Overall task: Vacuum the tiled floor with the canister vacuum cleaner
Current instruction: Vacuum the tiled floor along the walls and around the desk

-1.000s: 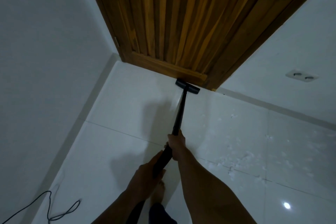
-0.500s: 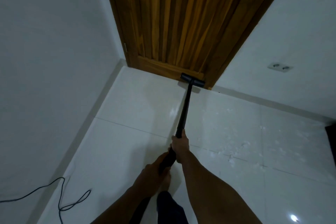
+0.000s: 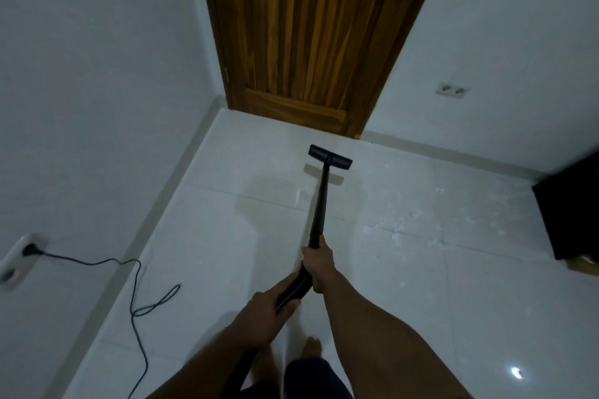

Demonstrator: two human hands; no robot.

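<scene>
I hold a black vacuum wand (image 3: 320,204) with both hands. My right hand (image 3: 319,261) grips the wand where the tube meets the handle. My left hand (image 3: 269,311) grips the curved handle end lower down, nearer my body. The flat black floor head (image 3: 330,157) lies on the white tiled floor (image 3: 210,236), a short way in front of the wooden door (image 3: 304,32). White crumbs (image 3: 405,230) are scattered over the tiles to the right of the wand. The canister itself is out of view.
A black power cord (image 3: 136,282) runs from a plug in a wall socket (image 3: 29,249) on the left and loops over the floor. A dark piece of furniture (image 3: 570,207) stands at the right edge. A double socket (image 3: 453,90) sits low on the right wall. My bare feet (image 3: 312,348) are below the handle.
The floor head has come back from the door's threshold toward me, now lying a short way off it. The view has pulled back, bringing in the left wall socket and the dark furniture.
</scene>
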